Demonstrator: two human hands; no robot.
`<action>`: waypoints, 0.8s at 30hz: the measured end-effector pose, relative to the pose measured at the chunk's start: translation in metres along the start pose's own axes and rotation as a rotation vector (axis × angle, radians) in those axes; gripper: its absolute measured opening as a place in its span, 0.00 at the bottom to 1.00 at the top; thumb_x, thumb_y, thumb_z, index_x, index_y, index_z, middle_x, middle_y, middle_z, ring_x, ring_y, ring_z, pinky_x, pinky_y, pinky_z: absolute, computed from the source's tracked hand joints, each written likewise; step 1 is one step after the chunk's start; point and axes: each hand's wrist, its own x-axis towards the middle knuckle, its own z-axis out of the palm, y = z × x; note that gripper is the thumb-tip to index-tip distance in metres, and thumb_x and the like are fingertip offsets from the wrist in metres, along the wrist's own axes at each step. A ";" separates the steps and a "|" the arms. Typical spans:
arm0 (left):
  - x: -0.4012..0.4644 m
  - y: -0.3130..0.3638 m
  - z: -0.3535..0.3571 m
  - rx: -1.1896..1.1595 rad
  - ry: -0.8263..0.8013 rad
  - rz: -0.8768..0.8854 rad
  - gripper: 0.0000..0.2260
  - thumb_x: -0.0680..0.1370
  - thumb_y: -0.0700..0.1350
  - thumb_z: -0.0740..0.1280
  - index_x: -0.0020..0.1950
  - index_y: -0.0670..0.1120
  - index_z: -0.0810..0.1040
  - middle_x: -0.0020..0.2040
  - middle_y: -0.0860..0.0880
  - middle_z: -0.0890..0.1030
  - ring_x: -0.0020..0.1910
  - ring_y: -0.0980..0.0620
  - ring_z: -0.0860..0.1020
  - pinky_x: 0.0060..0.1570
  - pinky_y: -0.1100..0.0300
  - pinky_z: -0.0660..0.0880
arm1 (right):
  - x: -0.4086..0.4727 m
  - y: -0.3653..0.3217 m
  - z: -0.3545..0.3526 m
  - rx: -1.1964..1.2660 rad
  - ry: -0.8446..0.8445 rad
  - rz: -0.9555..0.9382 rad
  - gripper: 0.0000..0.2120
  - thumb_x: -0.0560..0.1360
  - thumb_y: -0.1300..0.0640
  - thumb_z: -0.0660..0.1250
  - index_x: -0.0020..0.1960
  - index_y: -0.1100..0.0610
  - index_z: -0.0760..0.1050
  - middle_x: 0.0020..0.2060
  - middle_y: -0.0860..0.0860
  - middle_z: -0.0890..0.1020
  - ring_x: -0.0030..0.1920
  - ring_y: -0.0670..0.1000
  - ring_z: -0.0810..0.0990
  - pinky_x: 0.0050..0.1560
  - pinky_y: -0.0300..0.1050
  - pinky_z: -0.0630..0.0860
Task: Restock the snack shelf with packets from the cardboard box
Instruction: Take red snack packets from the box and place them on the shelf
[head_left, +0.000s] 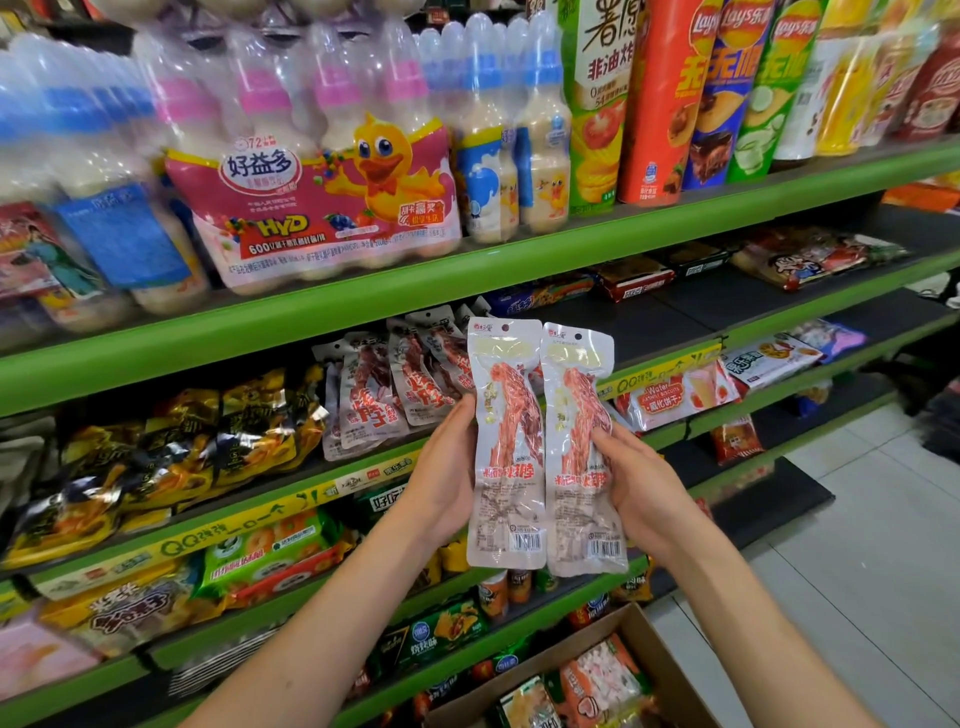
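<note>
gripping two long glossy packets (540, 447)

Pink-labelled multipack of yoghurt-drink bottles with a cartoon duck (317, 208) is standing on the top green shelf, serving as landmark. Blue-capped bottle packs (498, 156) are sitting just to its right, and tall crisp canisters in green, red, blue and yellow (701, 98) are lining up further right on the same level. Grey tiled floor (857, 545) is lying far below and to the right of the duck pack.
</note>
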 end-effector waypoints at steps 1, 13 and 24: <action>0.000 0.000 0.000 -0.010 -0.008 -0.008 0.20 0.83 0.54 0.59 0.72 0.50 0.73 0.65 0.46 0.81 0.63 0.45 0.80 0.60 0.46 0.79 | -0.001 -0.001 -0.001 -0.021 -0.030 -0.008 0.18 0.77 0.57 0.67 0.67 0.55 0.76 0.58 0.59 0.84 0.59 0.60 0.82 0.58 0.58 0.78; 0.005 -0.016 0.026 0.136 0.037 -0.031 0.22 0.68 0.46 0.75 0.61 0.43 0.76 0.55 0.42 0.85 0.51 0.48 0.83 0.54 0.51 0.78 | 0.008 0.008 0.024 -0.070 -0.135 0.000 0.19 0.78 0.60 0.65 0.66 0.46 0.78 0.61 0.55 0.83 0.61 0.54 0.82 0.58 0.52 0.77; 0.006 -0.014 0.018 0.424 0.141 0.032 0.20 0.72 0.61 0.74 0.59 0.58 0.73 0.53 0.52 0.84 0.54 0.51 0.83 0.62 0.46 0.77 | 0.006 0.000 0.045 -0.470 -0.206 0.021 0.19 0.82 0.48 0.59 0.52 0.21 0.75 0.56 0.27 0.79 0.57 0.28 0.76 0.53 0.29 0.74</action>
